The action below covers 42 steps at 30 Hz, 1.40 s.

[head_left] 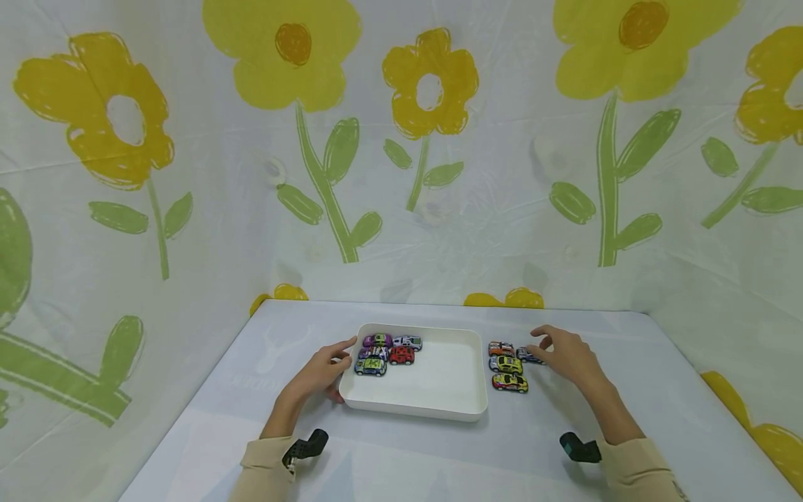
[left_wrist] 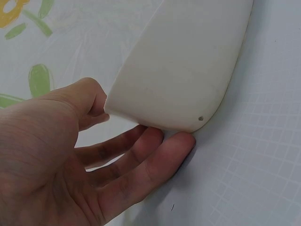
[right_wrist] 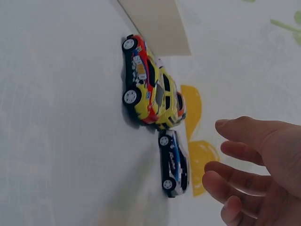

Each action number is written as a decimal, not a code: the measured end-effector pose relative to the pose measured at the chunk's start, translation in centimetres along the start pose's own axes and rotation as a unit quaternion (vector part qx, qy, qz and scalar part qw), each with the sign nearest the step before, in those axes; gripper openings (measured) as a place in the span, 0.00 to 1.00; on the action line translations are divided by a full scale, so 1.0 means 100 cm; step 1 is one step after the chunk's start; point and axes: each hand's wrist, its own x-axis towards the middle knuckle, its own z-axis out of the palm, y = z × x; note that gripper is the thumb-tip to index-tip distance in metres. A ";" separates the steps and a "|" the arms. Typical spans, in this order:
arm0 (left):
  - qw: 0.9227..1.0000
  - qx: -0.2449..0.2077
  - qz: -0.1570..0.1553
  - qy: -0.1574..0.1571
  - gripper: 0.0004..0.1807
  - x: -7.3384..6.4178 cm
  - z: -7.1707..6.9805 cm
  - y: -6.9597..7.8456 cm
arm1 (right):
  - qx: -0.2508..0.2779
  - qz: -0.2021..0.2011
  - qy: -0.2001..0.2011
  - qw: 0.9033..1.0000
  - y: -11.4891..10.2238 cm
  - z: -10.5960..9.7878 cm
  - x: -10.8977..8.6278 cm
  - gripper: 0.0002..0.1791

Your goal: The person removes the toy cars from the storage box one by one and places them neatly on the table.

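Note:
A white tray [head_left: 433,383] lies on the table, and my left hand [head_left: 316,373] holds its left side. In the left wrist view, fingertips [left_wrist: 176,146] press the tray's outer wall near a rounded corner, with the thumb by the rim. My right hand [head_left: 569,355] hovers over a white-and-blue toy car [head_left: 530,355] to the right of the tray, fingers loosely bent and holding nothing. The right wrist view shows a gap between the fingers and that toy car [right_wrist: 174,162]. Beside it stand an orange toy car [head_left: 500,348], a yellow toy car [head_left: 505,364] and a red-and-yellow toy car [head_left: 510,383].
Several toy cars sit together in the tray's far left part, among them a purple one [head_left: 377,340], a red one [head_left: 401,355] and a green-and-blue one [head_left: 371,367]. A flower-printed curtain [head_left: 489,230] rises behind the white table [head_left: 401,453] and at its sides.

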 end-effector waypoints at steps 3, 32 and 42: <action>1.000 0.000 -0.001 -0.001 0.29 -0.001 0.000 0.000 | 0.000 -0.001 0.002 1.000 -0.008 -0.001 -0.001 0.25; 1.000 0.004 -0.006 -0.003 0.30 -0.001 0.000 0.002 | 0.009 -0.064 0.025 0.998 -0.090 0.023 0.007 0.23; 1.000 0.003 -0.003 -0.002 0.29 0.000 0.000 0.001 | -0.005 -0.057 0.019 0.998 -0.117 0.046 0.010 0.22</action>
